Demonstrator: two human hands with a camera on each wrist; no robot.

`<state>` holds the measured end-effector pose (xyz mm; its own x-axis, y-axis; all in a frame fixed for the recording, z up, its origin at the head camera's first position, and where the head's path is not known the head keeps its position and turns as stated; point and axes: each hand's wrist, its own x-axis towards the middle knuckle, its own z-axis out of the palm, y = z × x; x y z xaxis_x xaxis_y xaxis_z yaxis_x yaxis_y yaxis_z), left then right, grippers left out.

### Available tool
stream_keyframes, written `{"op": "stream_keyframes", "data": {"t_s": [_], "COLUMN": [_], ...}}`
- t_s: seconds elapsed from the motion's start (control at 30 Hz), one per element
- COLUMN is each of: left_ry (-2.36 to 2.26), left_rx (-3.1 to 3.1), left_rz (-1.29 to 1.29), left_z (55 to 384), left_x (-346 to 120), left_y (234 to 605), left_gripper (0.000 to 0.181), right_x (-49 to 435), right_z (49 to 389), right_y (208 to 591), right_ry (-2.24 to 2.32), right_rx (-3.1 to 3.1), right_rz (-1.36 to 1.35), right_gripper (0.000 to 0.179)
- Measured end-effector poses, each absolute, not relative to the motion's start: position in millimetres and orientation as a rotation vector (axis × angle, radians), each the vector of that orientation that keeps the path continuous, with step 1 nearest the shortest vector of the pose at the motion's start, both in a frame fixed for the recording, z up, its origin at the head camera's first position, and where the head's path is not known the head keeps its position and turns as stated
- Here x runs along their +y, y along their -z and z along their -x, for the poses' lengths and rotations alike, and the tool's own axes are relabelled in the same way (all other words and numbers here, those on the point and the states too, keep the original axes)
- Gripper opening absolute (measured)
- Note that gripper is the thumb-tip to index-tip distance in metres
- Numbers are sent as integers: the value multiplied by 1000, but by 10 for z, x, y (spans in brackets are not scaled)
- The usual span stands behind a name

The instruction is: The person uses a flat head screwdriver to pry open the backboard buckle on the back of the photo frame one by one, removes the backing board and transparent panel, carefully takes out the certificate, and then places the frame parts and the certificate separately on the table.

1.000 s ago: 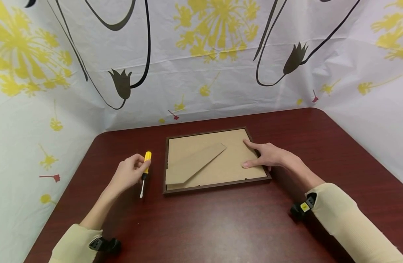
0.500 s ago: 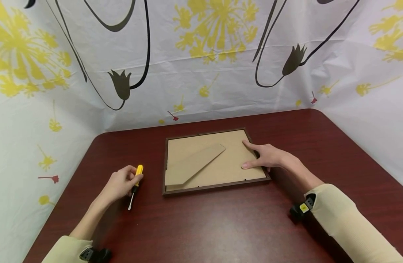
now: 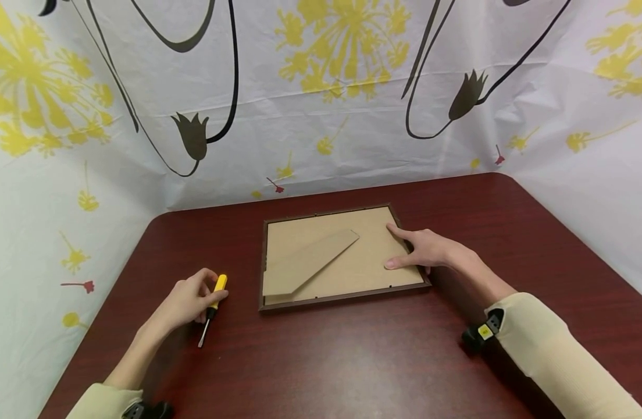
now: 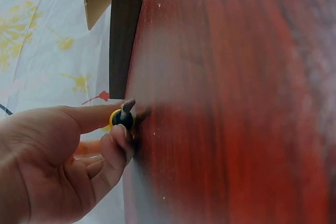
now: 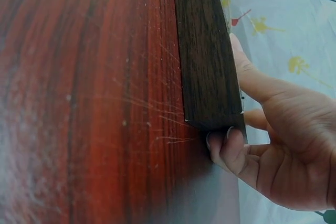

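White sheeting (image 3: 310, 131) with yellow flowers is hung behind a red-brown desk (image 3: 352, 355). Near the desk's far side, a picture frame (image 3: 363, 265) is laid back side up. Its right edge is gripped by the right hand (image 3: 431, 247), with the thumb put on the tan backing board (image 3: 378, 227). To its left, a flathead screwdriver (image 3: 211, 311) is pinched by its yellow handle in the left hand (image 3: 187, 299). The screwdriver is probably light, hard and easily held there. The frame is likely stiff, maybe breakable, and best held by its rim, not by the thin stand leg (image 3: 307, 265).
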<state>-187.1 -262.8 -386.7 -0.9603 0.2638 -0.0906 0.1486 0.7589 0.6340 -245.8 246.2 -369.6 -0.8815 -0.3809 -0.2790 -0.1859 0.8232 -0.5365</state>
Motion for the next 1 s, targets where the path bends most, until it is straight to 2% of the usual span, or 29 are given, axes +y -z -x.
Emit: {"op": "stream_keyframes", "data": {"t_s": [0.3, 0.7, 1.0], "left_ry": [-968, -867, -908], "left_rx": [2780, 2895, 3018], "left_rz": [-329, -436, -484], "left_z": [1878, 1911, 1975], "left_x": [-2677, -2703, -2608], "left_y": [3849, 3815, 3786], "left_gripper": [42, 32, 24], "right_x": [2437, 2436, 2483], "right_z": [2424, 2384, 2421], "right_y": [3677, 3683, 3687], "right_ry": [696, 648, 593], "right_rx": [2636, 2652, 2798], "right_rz": [429, 433, 517], "right_gripper": [111, 111, 97]}}
